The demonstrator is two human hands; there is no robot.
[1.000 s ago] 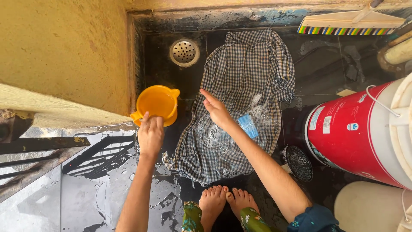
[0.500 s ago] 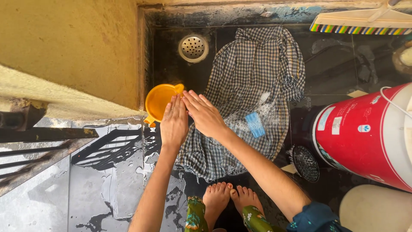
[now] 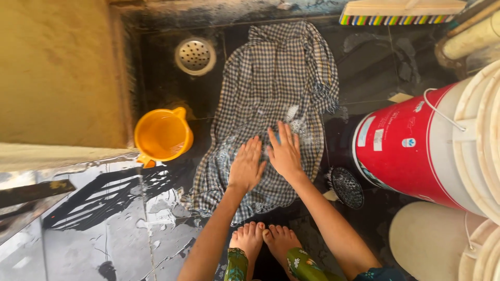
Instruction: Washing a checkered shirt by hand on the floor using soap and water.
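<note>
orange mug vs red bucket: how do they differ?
The orange mug is far smaller than the red bucket. The mug is plain orange with a side handle; the bucket is red with a white rim, pale labels and a wire bail. The mug stands left of the checked cloth by the yellow wall, the bucket right of it. Both stand on the wet dark floor.

Both the left hand (image 3: 246, 169) and right hand (image 3: 285, 153) have moved from the orange mug (image 3: 161, 136) onto the checked cloth (image 3: 271, 104).
</note>
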